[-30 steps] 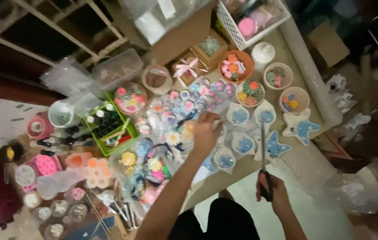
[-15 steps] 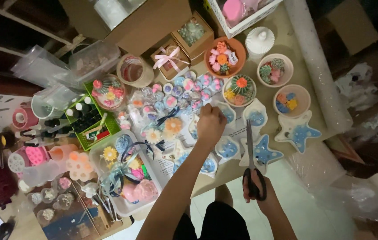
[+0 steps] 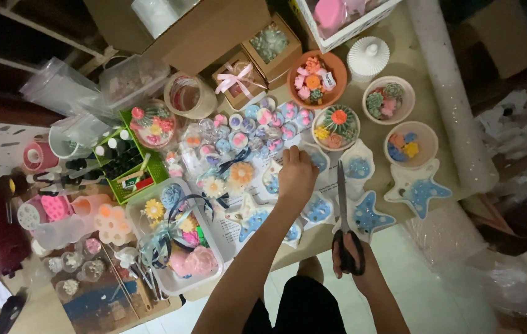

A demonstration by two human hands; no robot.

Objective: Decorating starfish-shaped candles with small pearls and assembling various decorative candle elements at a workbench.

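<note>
My left hand (image 3: 296, 175) reaches over the crowded table, fingers curled down among small blue and white shell-shaped pieces (image 3: 316, 209); whether it holds anything is hidden. My right hand (image 3: 351, 255) grips the black handles of a pair of scissors (image 3: 342, 198), blades pointing away from me over the table's near edge. A star-shaped blue and white piece (image 3: 367, 216) lies just right of the blades. A cluster of small round pastel pieces (image 3: 257, 127) sits beyond my left hand.
Bowls of colourful flower shapes (image 3: 390, 99) and a terracotta pot (image 3: 316, 78) stand at the back right. A white tray with ribbons (image 3: 173, 238), a green basket of bottles (image 3: 124, 162), gift boxes (image 3: 238, 77) and a clear roll (image 3: 446, 93) crowd the table (image 3: 313, 238).
The view has shifted closer and slightly down the table. My left hand stays among the shell pieces. My right hand keeps the scissors, blades still pointing away.
</note>
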